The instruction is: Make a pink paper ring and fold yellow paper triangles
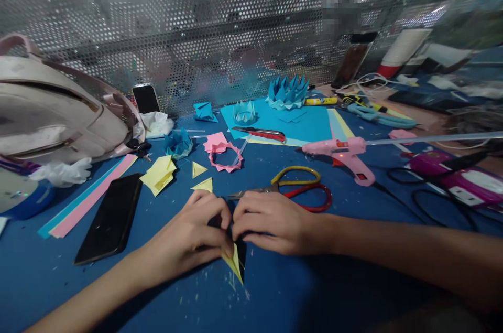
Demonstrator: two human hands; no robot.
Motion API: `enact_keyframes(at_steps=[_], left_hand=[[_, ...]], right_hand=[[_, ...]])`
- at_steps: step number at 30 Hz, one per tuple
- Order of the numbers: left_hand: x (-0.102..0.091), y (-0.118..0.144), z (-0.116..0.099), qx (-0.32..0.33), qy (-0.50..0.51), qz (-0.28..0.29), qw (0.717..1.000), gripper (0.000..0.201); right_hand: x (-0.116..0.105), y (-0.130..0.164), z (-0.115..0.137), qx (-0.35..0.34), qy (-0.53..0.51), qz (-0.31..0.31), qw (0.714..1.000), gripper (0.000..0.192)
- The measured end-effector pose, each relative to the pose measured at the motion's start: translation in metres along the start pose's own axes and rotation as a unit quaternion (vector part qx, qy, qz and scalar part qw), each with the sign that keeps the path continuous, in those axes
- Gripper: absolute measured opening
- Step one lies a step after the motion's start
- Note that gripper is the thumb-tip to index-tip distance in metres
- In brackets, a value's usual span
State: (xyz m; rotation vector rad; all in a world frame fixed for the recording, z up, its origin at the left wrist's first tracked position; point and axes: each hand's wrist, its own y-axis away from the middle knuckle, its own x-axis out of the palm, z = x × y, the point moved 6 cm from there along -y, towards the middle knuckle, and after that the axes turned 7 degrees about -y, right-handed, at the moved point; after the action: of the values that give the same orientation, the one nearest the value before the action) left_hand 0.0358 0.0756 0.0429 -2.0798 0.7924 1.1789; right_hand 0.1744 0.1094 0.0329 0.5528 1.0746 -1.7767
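Both my hands press a small folded yellow paper piece (234, 264) against the blue table (275, 291) near its front edge. My left hand (192, 236) pinches its left side with fingers closed on the fold. My right hand (271, 220) holds the right side, fingertips meeting the left hand's. Only the pointed lower tip of the paper shows; the rest is hidden under my fingers. Two folded yellow triangles (202, 178) lie just beyond my hands. Scissors (293, 189) with yellow and red handles rest right behind my right hand.
A black phone (111, 220) and pink and blue paper strips (84, 199) lie left. Beyond are yellow paper squares (159, 174), a pink paper ring (226, 154), a pink glue gun (346, 154), a red cutter (261, 133), blue paper crowns (286, 93), a pink bag (58, 107) and cables at right.
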Motion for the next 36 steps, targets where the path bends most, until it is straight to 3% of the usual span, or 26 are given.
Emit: enact_keyframes(at_steps=[7, 11, 15, 21, 25, 32, 36], left_hand=[[0.009, 0.006, -0.007, 0.024, 0.017, -0.048, 0.998, 0.028], [0.017, 0.013, -0.009, 0.041, -0.002, -0.045, 0.998, 0.028], [0.022, 0.025, -0.014, 0.068, -0.078, -0.053, 0.993, 0.027], [0.016, 0.035, -0.027, 0.111, -0.194, -0.046, 0.974, 0.03], [0.014, 0.034, -0.026, 0.101, -0.189, -0.033, 0.976, 0.03], [0.018, 0.038, -0.027, 0.108, -0.173, -0.027, 0.979, 0.029], [0.017, 0.039, -0.029, 0.109, -0.169, -0.033, 0.979, 0.029]], right_hand=[[0.0, 0.001, 0.011, -0.097, 0.043, -0.006, 0.994, 0.013], [0.007, 0.002, 0.009, -0.106, 0.084, 0.037, 0.99, 0.014], [0.008, 0.002, 0.004, -0.093, 0.086, 0.078, 0.989, 0.022], [0.01, -0.001, -0.006, -0.058, 0.014, 0.088, 0.994, 0.022], [0.017, -0.004, -0.011, -0.012, -0.034, 0.118, 0.992, 0.021], [0.027, -0.01, -0.01, 0.069, -0.079, 0.124, 0.987, 0.036], [0.031, -0.012, -0.008, 0.068, -0.083, 0.128, 0.986, 0.037]])
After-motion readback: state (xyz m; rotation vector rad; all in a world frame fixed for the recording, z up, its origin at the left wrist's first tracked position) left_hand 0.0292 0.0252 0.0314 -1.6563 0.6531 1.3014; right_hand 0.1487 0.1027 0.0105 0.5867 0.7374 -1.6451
